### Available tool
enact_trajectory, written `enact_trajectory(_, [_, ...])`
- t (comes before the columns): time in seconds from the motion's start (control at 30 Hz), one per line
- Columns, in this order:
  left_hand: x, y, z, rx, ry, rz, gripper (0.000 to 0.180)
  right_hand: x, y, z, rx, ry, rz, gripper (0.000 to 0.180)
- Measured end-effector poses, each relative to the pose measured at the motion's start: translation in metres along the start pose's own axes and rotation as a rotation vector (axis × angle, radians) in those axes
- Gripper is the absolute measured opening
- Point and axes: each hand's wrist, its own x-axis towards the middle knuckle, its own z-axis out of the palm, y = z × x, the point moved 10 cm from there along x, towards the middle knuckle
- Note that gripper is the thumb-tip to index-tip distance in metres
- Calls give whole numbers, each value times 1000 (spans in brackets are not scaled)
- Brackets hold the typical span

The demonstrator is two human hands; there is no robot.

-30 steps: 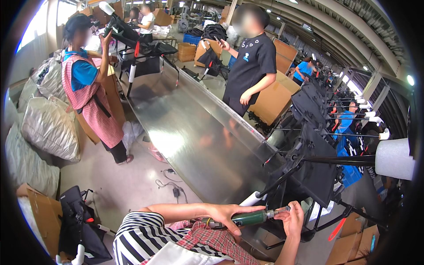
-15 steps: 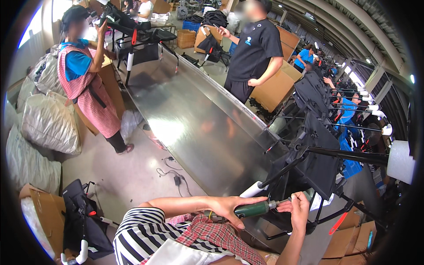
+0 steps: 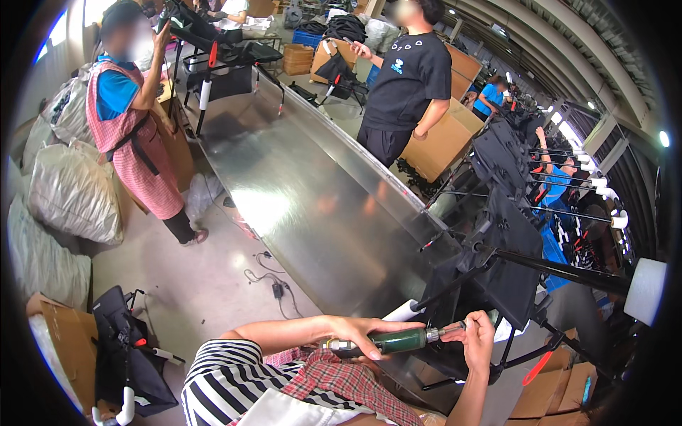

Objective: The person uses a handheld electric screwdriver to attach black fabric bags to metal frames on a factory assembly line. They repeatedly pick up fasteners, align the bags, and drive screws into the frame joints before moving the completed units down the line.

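Observation:
A green power screwdriver (image 3: 403, 341) lies across my front, its silver chuck and bit pointing right. My left hand (image 3: 359, 336) is wrapped round its body, thumb on the near side. At the bit's tip, the fingers of my right hand (image 3: 479, 342) are pinched together around something small and dark that I cannot make out. Just beyond my right hand stands a black fabric-and-tube folding frame (image 3: 506, 266), with a white foam sleeve (image 3: 403, 311) on one tube and a white foam block (image 3: 646, 291) on the end of another.
A long metal table (image 3: 320, 213) stretches away ahead. Across it stands a person in black (image 3: 408, 85); a person in a pink checked apron (image 3: 138, 142) works at the far left end. Cables (image 3: 277, 287) lie on the floor, near another folded frame (image 3: 131, 351). Cardboard (image 3: 558, 390) is at lower right.
The screwdriver and both hands have shifted slightly; the bit's tip now shows more clearly at my right fingers. The person in black has lowered the hand from the hip.

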Motion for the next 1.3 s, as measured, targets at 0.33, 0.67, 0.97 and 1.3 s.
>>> enact_trajectory(0.33, [-6,46,-37,675,248,164,116,16,-14,58,-189,-67,75,11])
enact_trajectory(0.67, [0,50,-27,347,183,61,117,38,8,10,197,76,159,19])
enact_trajectory(0.97, [1,47,-34,287,204,-14,121,38,7,8,144,106,254,21])
enact_trajectory(1.3, [3,41,-37,12,58,-11,124,39,-21,20,-122,48,205,14])
